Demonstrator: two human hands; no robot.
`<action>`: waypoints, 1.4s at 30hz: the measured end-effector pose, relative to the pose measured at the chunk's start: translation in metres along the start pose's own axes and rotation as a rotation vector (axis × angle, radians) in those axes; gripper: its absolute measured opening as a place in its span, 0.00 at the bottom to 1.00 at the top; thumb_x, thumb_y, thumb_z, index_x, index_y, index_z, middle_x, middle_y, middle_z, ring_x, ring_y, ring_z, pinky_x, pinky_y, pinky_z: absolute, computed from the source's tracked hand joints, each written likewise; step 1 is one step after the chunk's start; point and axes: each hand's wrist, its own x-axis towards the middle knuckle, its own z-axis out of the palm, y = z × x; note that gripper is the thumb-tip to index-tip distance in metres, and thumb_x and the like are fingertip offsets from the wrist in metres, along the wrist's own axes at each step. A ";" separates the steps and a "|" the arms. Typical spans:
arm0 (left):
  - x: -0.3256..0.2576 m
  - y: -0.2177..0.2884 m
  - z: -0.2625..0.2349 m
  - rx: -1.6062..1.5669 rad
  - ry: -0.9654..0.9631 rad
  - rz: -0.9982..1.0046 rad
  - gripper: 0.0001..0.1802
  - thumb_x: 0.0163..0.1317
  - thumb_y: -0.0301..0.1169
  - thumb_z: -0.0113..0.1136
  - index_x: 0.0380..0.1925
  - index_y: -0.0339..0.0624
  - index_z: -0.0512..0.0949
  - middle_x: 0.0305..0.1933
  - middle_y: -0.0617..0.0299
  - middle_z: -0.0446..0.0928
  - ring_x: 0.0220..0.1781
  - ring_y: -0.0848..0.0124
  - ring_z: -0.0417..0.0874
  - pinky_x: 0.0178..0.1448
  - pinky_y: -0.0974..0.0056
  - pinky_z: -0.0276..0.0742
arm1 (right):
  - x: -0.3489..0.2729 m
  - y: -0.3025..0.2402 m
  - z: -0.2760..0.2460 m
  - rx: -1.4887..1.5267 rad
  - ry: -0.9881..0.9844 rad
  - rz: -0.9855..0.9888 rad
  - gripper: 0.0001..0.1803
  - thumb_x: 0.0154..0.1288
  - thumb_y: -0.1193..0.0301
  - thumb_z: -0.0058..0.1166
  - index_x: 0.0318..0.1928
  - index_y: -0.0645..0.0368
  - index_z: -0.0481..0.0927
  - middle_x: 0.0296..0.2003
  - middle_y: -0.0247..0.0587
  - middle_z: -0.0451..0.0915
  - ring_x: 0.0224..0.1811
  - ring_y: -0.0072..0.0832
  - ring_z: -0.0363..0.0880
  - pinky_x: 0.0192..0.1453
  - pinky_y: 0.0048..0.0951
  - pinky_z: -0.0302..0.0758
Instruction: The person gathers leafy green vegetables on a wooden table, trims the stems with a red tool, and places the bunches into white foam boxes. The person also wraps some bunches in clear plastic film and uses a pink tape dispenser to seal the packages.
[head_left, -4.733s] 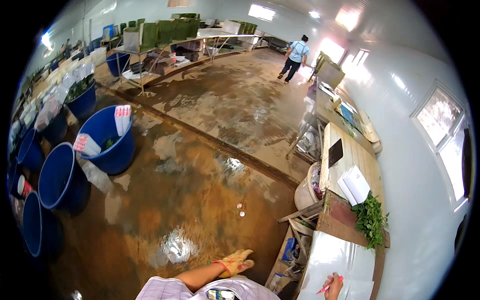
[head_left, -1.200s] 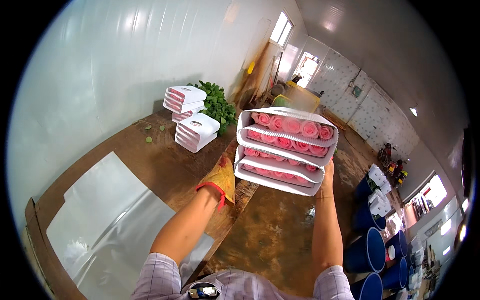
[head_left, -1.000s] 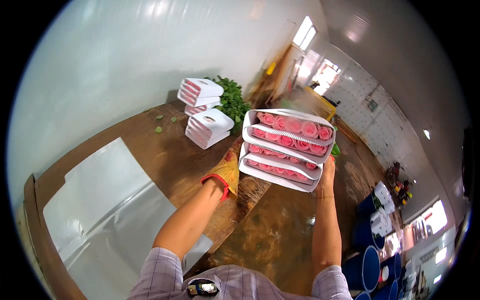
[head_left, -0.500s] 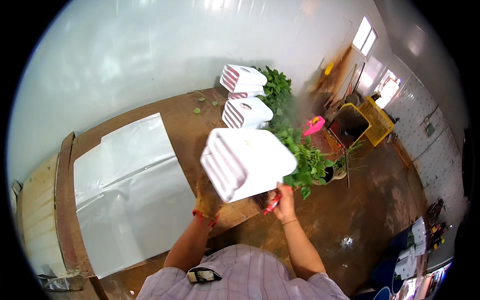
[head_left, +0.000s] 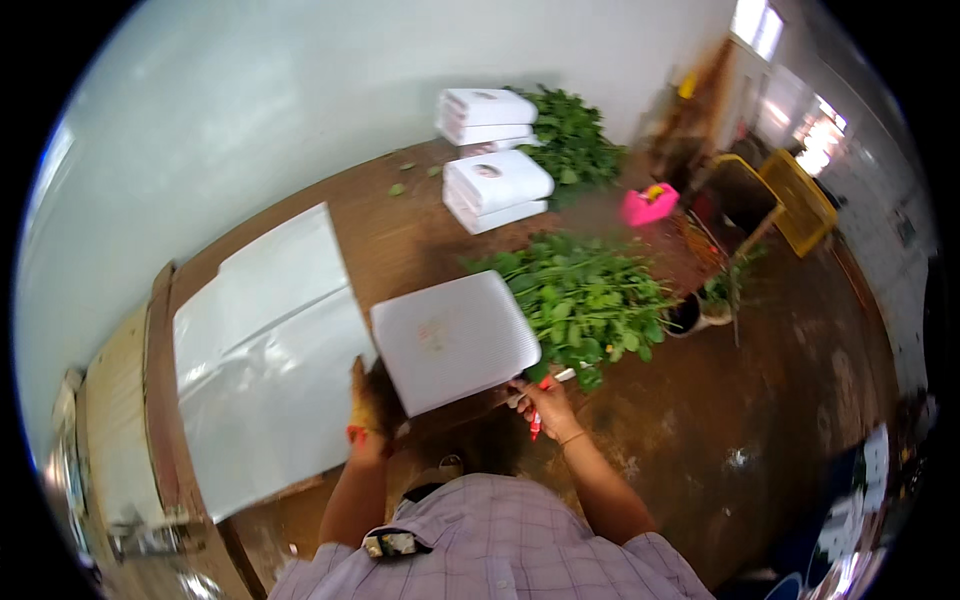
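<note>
A white foam tray (head_left: 455,340), or a stack of them seen bottom up, is held level over the near edge of the brown wooden worktop (head_left: 400,245), its ribbed underside facing the camera. The left hand (head_left: 368,410), in an orange-yellow glove, grips the tray's near left corner from below, fingers curled under the rim. The right hand (head_left: 545,400), bare, clasps the tray's near right corner and also has a red-and-white pen (head_left: 540,400) tucked between its fingers. Just beside the tray on the right, a loose heap of leafy green herbs (head_left: 585,300) lies at the worktop's edge, touching or nearly touching the tray. To the left, large sheets of clear plastic film (head_left: 265,350) cover the worktop. Farther back stand two stacks of white foam trays (head_left: 495,185), one behind the other, with a second bunch of greens (head_left: 570,140) against the pale wall. A pink object (head_left: 648,205) sits near the far right end, and yellow crates (head_left: 795,200) stand on the wet floor (head_left: 780,400) beyond.
</note>
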 end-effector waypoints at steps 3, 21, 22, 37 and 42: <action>0.011 -0.003 -0.050 -0.665 0.278 -0.125 0.38 0.66 0.60 0.39 0.63 0.40 0.64 0.67 0.47 0.64 0.69 0.50 0.62 0.73 0.46 0.55 | -0.014 0.001 -0.016 -0.005 0.030 0.023 0.11 0.67 0.68 0.55 0.46 0.59 0.73 0.33 0.37 0.81 0.19 0.18 0.72 0.16 0.19 0.66; 0.179 0.165 0.138 -0.049 -0.049 0.266 0.25 0.69 0.38 0.52 0.64 0.45 0.66 0.64 0.56 0.69 0.58 0.66 0.75 0.59 0.62 0.73 | 0.002 -0.095 -0.255 -0.113 0.669 -0.146 0.27 0.64 0.45 0.57 0.40 0.60 0.74 0.27 0.37 0.78 0.18 0.21 0.71 0.19 0.24 0.67; 0.176 0.155 0.185 -0.098 -0.146 0.225 0.27 0.69 0.38 0.53 0.66 0.44 0.65 0.64 0.58 0.69 0.57 0.69 0.75 0.59 0.64 0.73 | 0.016 -0.102 -0.266 -0.118 0.571 -0.115 0.29 0.63 0.44 0.56 0.44 0.59 0.72 0.31 0.39 0.77 0.21 0.22 0.72 0.19 0.25 0.68; 0.350 -0.067 0.349 1.924 -0.326 0.016 0.46 0.56 0.58 0.58 0.68 0.41 0.59 0.64 0.46 0.68 0.63 0.51 0.72 0.64 0.56 0.71 | 0.095 -0.147 -0.319 -0.496 0.131 -0.082 0.27 0.58 0.53 0.64 0.47 0.62 0.74 0.36 0.38 0.77 0.38 0.29 0.73 0.45 0.33 0.73; 0.361 -0.080 0.358 1.878 -0.387 -0.222 0.48 0.58 0.58 0.55 0.68 0.35 0.57 0.53 0.44 0.77 0.54 0.51 0.79 0.58 0.55 0.75 | 0.093 -0.171 -0.334 -0.628 0.033 -0.097 0.38 0.56 0.43 0.63 0.51 0.65 0.73 0.39 0.46 0.78 0.43 0.33 0.76 0.49 0.35 0.73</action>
